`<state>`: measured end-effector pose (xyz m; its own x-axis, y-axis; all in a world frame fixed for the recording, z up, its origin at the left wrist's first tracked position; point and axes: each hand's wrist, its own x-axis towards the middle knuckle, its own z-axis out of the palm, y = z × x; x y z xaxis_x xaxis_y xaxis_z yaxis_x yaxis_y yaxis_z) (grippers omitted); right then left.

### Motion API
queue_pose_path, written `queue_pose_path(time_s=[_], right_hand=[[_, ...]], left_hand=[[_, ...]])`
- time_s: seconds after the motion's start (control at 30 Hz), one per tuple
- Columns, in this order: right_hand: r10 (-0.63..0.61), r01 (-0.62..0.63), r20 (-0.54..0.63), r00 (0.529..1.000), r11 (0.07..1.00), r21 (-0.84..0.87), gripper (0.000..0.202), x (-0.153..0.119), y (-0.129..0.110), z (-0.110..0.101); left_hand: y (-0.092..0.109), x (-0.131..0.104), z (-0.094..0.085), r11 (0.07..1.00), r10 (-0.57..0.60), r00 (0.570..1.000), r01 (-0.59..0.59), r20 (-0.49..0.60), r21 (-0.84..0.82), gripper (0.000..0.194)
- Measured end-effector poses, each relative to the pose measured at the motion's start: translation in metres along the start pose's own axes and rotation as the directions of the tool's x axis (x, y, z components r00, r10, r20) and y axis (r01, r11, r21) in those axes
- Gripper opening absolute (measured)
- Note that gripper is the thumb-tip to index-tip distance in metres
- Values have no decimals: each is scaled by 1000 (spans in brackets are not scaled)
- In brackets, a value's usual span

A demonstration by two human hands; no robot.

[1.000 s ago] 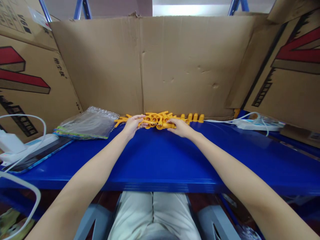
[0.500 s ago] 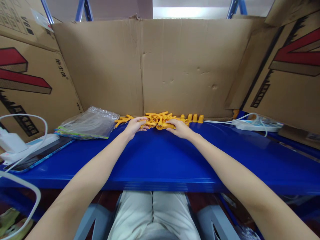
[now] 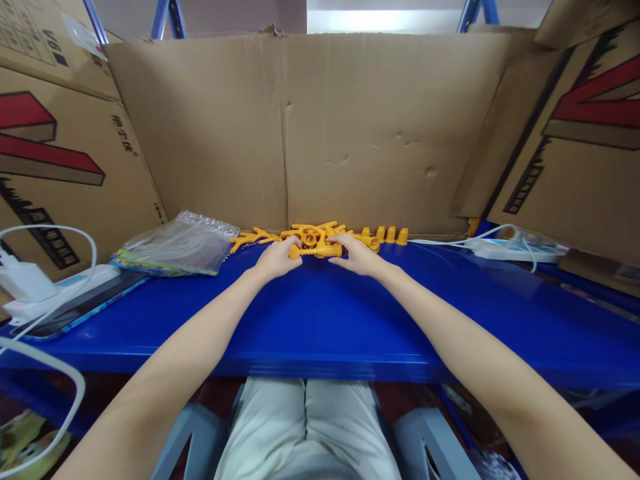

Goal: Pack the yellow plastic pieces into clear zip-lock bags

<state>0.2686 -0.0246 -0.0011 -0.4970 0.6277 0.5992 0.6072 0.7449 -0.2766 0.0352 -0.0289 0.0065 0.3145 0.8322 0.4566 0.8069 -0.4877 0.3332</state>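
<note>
Both your arms reach straight out, left hand (image 3: pixel 277 259) and right hand (image 3: pixel 358 255) pinching the ends of one orange part (image 3: pixel 317 251) just above the blue bench (image 3: pixel 320 313), in front of the orange pile (image 3: pixel 310 235), three orange caps (image 3: pixel 391 235) to its right.

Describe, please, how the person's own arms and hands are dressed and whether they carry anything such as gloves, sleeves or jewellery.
Both arms are bare along all that shows, with no sleeve in view. The left hand and right hand are ungloved; no ring, watch or bracelet can be made out, nor any marking. Below the table edge, light, pale trousers cover the person's lap.
</note>
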Motion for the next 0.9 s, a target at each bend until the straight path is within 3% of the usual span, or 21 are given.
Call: queue_pose_path(time_s=[0.2,0.4,0.57,0.73,0.8,0.9], right_hand=[[147,-159,68,987,958,240,37,0,6,0],[292,-392,264,919,739,548,27,-1,3,-4],[377,-486,307,874,655,578,22,-1,-3,-6],[352,-437,264,898,774,458,27,0,3,3],[289,-328,162,944,882,339,32,0,2,6],[98,-98,-9,995,994,54,42,-1,-6,5]], left_hand=[[-10,2,0,999,25,999,-26,-20,-30,26],[-11,2,0,993,91,996,-93,-22,-67,24],[-8,1,0,990,92,996,-94,-19,-103,23],[-8,3,1,994,55,998,-59,-42,-97,21],[-7,3,1,991,31,999,-35,-36,-130,21],[-5,4,2,974,-5,1000,7,5,-227,20]])
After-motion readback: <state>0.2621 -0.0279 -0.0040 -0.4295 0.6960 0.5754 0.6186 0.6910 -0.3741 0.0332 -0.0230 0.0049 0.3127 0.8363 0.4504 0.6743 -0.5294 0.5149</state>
